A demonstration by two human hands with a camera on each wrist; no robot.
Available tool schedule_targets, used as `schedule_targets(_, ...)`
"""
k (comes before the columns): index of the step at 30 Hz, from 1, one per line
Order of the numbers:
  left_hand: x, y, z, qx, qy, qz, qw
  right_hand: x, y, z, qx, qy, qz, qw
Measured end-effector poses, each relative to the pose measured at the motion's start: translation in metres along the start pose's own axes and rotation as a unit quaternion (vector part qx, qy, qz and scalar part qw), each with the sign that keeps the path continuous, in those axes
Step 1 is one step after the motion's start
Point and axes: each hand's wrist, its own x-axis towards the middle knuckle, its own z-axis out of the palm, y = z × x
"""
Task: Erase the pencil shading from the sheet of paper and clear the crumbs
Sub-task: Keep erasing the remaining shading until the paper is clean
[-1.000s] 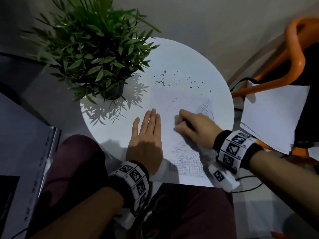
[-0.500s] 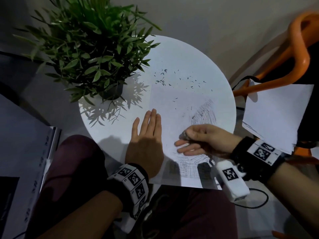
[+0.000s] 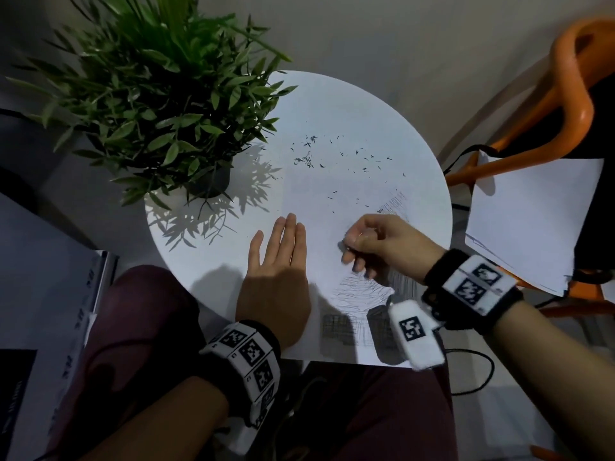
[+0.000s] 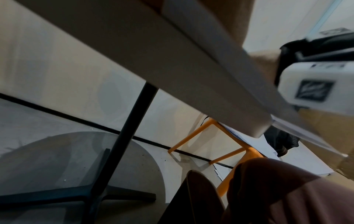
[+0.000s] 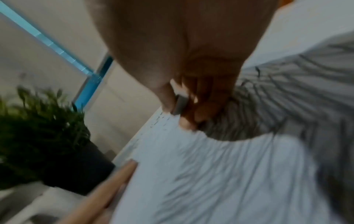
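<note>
Paper (image 3: 319, 224) is pinned under the flat, spread left hand (image 3: 276, 277); an eraser (image 5: 180, 104) is pinched in the right hand (image 3: 376, 244) just beside. Hard strokes could crease it; crumbs (image 3: 332, 158) lie beyond.

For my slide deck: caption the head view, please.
Left hand flattens the sheet; right hand pinches an eraser above pencil shading.

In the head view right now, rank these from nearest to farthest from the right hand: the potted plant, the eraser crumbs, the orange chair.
From the right hand:
1. Eraser crumbs, scattered on the table just beyond the hand.
2. Potted plant, across the table on the left.
3. Orange chair, off the table on the far right.
</note>
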Motion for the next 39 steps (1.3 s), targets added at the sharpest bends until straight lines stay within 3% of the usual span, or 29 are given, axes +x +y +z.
schedule_targets(1, -0.001, 0.000, 0.000, 0.003, 0.001, 0.004, 1.000, 0.005, 0.005, -0.002, -0.053, 0.071, -0.020, 0.996)
schedule_targets(3, -0.001, 0.000, 0.001, 0.008, 0.012, 0.007, 1.000, 0.014, 0.006, -0.009, -0.145, 0.240, -0.077, 0.957)
schedule_targets(4, -0.001, 0.000, 0.002, 0.005, 0.019, 0.008, 1.000, 0.016, 0.005, -0.011, -0.147, 0.270, -0.096, 0.947)
schedule_targets(7, -0.002, 0.001, 0.005, 0.005, 0.050, 0.019, 0.999, 0.016, 0.007, -0.011, -0.045, 0.161, -0.070, 0.983)
schedule_targets(9, -0.002, 0.004, 0.005, 0.003, 0.067, 0.036, 0.997, 0.015, 0.012, -0.009, -0.079, 0.123, -0.055, 0.988)
schedule_targets(12, -0.001, 0.015, 0.008, -0.032, 0.081, 0.075, 0.993, 0.015, 0.019, -0.008, -0.174, 0.162, -0.081, 0.968)
schedule_targets(14, 0.000, 0.019, 0.010, -0.059, 0.055, 0.091, 0.993, 0.014, 0.020, -0.005, -0.202, 0.182, -0.091, 0.958)
schedule_targets(18, -0.001, 0.020, 0.014, -0.058, 0.004, 0.101, 0.993, 0.015, 0.013, 0.007, -0.292, 0.160, -0.107, 0.937)
schedule_targets(22, -0.001, 0.018, 0.017, -0.058, -0.010, 0.107, 0.993, 0.022, 0.005, 0.018, -0.305, 0.113, -0.141, 0.935)
schedule_targets(25, -0.004, 0.018, 0.017, -0.053, -0.002, 0.105, 0.993, 0.022, 0.007, 0.028, -0.389, 0.080, -0.186, 0.899)
schedule_targets(27, -0.005, 0.019, 0.016, -0.050, 0.000, 0.099, 0.994, 0.022, 0.011, 0.020, -0.421, 0.105, -0.198, 0.879)
schedule_targets(32, -0.005, 0.020, 0.015, -0.034, -0.009, 0.086, 0.996, 0.027, 0.014, -0.018, -0.388, 0.190, -0.125, 0.893)
schedule_targets(35, -0.006, 0.021, 0.014, -0.044, -0.009, 0.092, 0.995, 0.021, 0.013, 0.007, -0.350, 0.133, -0.146, 0.916)
schedule_targets(37, -0.004, 0.021, 0.013, -0.048, -0.008, 0.090, 0.995, 0.015, 0.015, 0.015, -0.380, 0.089, -0.173, 0.904)
schedule_targets(39, -0.004, 0.022, 0.014, -0.041, -0.006, 0.092, 0.995, 0.018, 0.017, 0.005, -0.411, 0.097, -0.181, 0.888)
